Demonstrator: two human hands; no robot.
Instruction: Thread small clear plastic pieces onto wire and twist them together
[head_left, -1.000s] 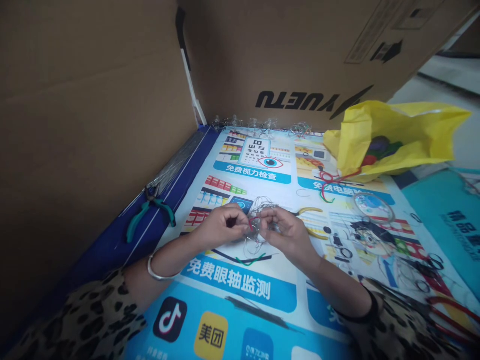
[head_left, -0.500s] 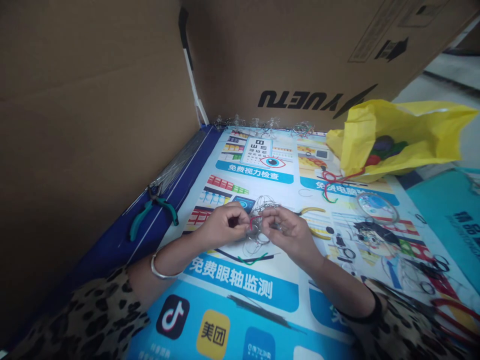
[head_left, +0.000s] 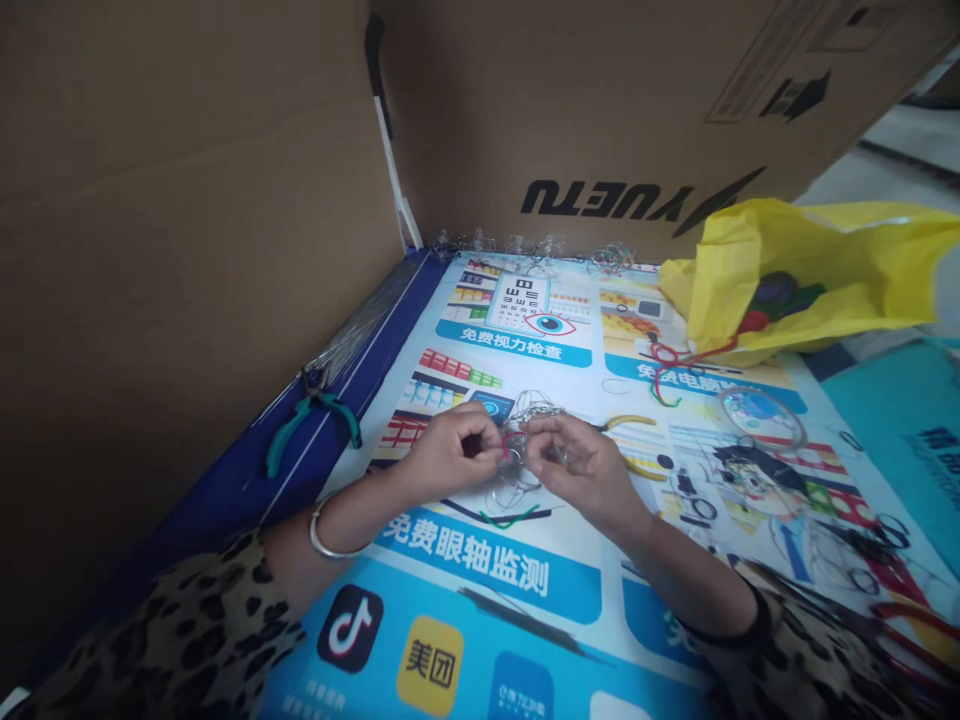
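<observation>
head view: where's the red wire?
– left of the yellow bag, pinched in the left hand; the right hand is curled, its hold unclear.
– any tip?
– i'd pinch near its curve, lest it twist.

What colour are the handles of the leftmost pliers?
Teal handles, showing best in the head view.

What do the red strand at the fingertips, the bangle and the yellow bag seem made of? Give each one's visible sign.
Red strand: perhaps coated wire, going by its bend; too small to judge finish.
Bangle: probably polished metal, from its silvery gleam.
Yellow bag: perhaps plastic or fabric, faintly glossy, with stiff creases.
</observation>
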